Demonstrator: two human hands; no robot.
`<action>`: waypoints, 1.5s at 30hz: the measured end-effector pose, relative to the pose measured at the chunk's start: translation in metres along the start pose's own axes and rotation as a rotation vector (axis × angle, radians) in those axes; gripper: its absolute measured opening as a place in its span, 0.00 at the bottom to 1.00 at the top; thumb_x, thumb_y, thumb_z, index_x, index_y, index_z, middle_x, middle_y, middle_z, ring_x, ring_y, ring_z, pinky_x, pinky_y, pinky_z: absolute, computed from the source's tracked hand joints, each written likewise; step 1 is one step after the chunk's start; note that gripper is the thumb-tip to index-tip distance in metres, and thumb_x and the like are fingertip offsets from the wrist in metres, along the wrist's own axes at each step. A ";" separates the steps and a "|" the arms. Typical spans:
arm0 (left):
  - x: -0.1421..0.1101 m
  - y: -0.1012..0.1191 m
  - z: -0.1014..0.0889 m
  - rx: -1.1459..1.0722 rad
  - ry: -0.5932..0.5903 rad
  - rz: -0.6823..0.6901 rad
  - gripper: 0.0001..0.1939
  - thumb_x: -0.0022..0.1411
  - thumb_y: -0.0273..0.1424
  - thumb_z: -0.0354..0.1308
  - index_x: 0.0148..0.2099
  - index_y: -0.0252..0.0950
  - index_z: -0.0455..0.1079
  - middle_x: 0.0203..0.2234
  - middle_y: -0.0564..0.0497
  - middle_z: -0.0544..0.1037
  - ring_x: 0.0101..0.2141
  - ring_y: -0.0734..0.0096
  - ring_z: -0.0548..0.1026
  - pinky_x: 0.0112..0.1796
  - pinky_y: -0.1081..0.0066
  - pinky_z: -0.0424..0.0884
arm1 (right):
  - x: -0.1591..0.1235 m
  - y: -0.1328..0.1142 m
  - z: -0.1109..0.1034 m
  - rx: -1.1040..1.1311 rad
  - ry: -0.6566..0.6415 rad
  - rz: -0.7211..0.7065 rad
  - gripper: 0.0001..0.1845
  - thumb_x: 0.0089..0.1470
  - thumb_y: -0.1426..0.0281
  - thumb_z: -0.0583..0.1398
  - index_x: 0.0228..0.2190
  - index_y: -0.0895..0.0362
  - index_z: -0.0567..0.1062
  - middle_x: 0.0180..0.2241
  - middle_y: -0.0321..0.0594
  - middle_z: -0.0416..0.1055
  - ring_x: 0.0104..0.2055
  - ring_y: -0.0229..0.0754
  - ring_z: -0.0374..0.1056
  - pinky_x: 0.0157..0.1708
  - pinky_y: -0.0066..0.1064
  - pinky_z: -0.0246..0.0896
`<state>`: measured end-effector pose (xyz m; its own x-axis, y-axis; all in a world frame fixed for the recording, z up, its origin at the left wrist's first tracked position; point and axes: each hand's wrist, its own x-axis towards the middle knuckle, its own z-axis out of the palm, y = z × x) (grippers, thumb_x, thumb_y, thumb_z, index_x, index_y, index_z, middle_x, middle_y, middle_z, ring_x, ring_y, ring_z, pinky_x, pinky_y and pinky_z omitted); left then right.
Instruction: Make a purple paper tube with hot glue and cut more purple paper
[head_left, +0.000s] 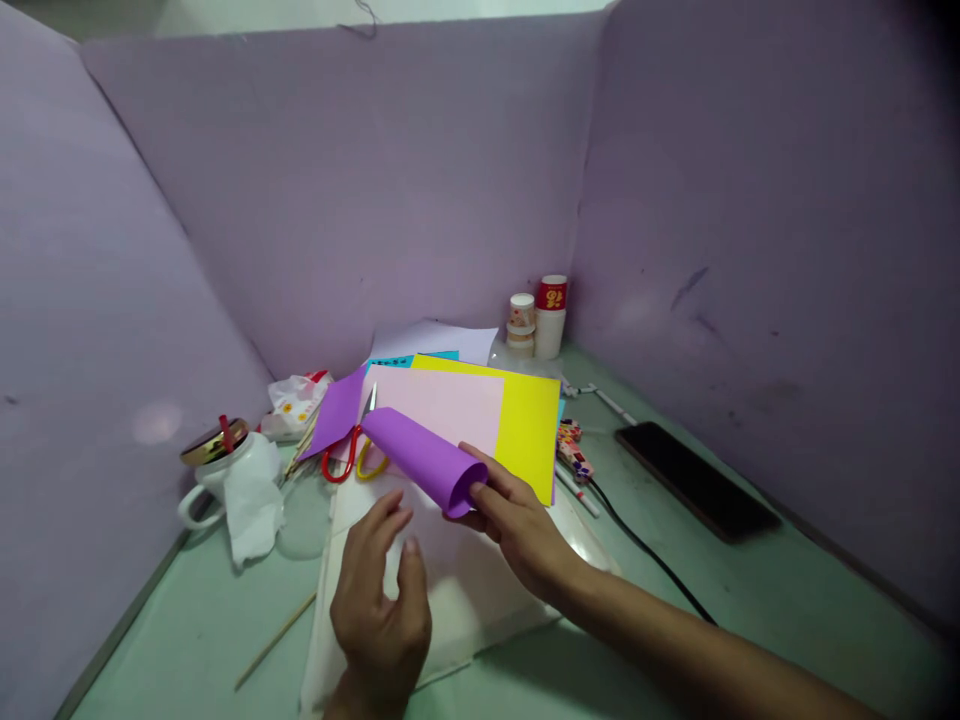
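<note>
Head view shows a purple paper sheet (420, 455) curled into a loose tube over the middle of the work area, its open end toward the near right. The right hand (517, 515) pinches that end, fingers at the rim and partly hidden. The left hand (382, 600) is held half open just nearer, fingers bent and thumb apart, with nothing in its grasp.

Rolling or shaping the sheet looks like the step in hand; tightening the curl would call for the left hand to support the tube's free side without creasing it.

Beyond lie a pink sheet (442, 400) and a yellow sheet (529, 430), with a white board (465, 620) nearer. Scissors (356, 432) sit close by the tube's far left end, perhaps in the way; contact cannot be told. A mug (225, 480) and wooden stick (276, 640) lie left, a smartphone (697, 480) and black cable (652, 555) right, clear of the hands.
</note>
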<state>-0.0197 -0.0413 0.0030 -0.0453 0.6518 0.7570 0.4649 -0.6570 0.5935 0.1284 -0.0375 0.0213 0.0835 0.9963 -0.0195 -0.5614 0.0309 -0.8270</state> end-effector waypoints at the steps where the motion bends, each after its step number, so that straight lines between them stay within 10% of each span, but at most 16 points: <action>1: 0.001 0.001 0.001 -0.051 -0.012 -0.160 0.15 0.54 0.26 0.58 0.45 0.41 0.71 0.44 0.46 0.75 0.42 0.62 0.73 0.44 0.63 0.68 | 0.000 0.000 0.000 0.003 -0.004 0.002 0.28 0.45 0.66 0.63 0.50 0.55 0.71 0.49 0.43 0.64 0.43 0.45 0.66 0.44 0.43 0.67; 5: 0.010 0.002 0.005 -0.378 -0.032 -0.685 0.17 0.52 0.36 0.62 0.44 0.37 0.69 0.38 0.47 0.76 0.37 0.66 0.73 0.39 0.67 0.69 | 0.000 0.003 -0.001 0.027 -0.019 0.020 0.28 0.44 0.67 0.63 0.49 0.55 0.71 0.48 0.43 0.65 0.43 0.45 0.67 0.44 0.43 0.67; 12: 0.023 0.004 0.007 -0.786 -0.100 -1.029 0.23 0.44 0.37 0.67 0.42 0.32 0.70 0.33 0.48 0.76 0.29 0.72 0.72 0.31 0.72 0.67 | 0.001 0.007 -0.001 0.040 -0.016 0.033 0.27 0.44 0.67 0.63 0.49 0.56 0.71 0.45 0.41 0.68 0.38 0.40 0.68 0.44 0.40 0.66; 29: 0.021 0.004 0.008 -0.866 -0.159 -1.073 0.17 0.48 0.39 0.64 0.40 0.36 0.73 0.32 0.51 0.76 0.31 0.73 0.72 0.31 0.73 0.69 | -0.003 0.018 -0.006 -0.178 -0.068 -0.051 0.26 0.48 0.68 0.60 0.51 0.50 0.70 0.46 0.39 0.70 0.43 0.44 0.67 0.45 0.42 0.65; 37: 0.022 0.003 0.007 -0.900 -0.139 -1.074 0.27 0.46 0.36 0.67 0.48 0.33 0.68 0.37 0.46 0.77 0.37 0.64 0.75 0.35 0.68 0.73 | -0.008 0.023 -0.007 -0.467 -0.149 -0.204 0.27 0.50 0.73 0.57 0.53 0.47 0.68 0.55 0.36 0.65 0.57 0.48 0.59 0.58 0.47 0.48; 45: 0.030 0.002 0.002 -0.825 -0.021 -0.970 0.34 0.43 0.33 0.68 0.53 0.35 0.63 0.41 0.46 0.76 0.44 0.59 0.73 0.39 0.70 0.72 | -0.003 0.025 -0.005 -0.182 -0.186 -0.124 0.35 0.35 0.80 0.56 0.49 0.51 0.68 0.51 0.43 0.64 0.52 0.49 0.63 0.48 0.45 0.63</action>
<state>-0.0182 -0.0221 0.0268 -0.0395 0.9959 -0.0814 -0.4365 0.0560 0.8979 0.1183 -0.0405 -0.0024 -0.0193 0.9839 0.1778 -0.3981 0.1555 -0.9040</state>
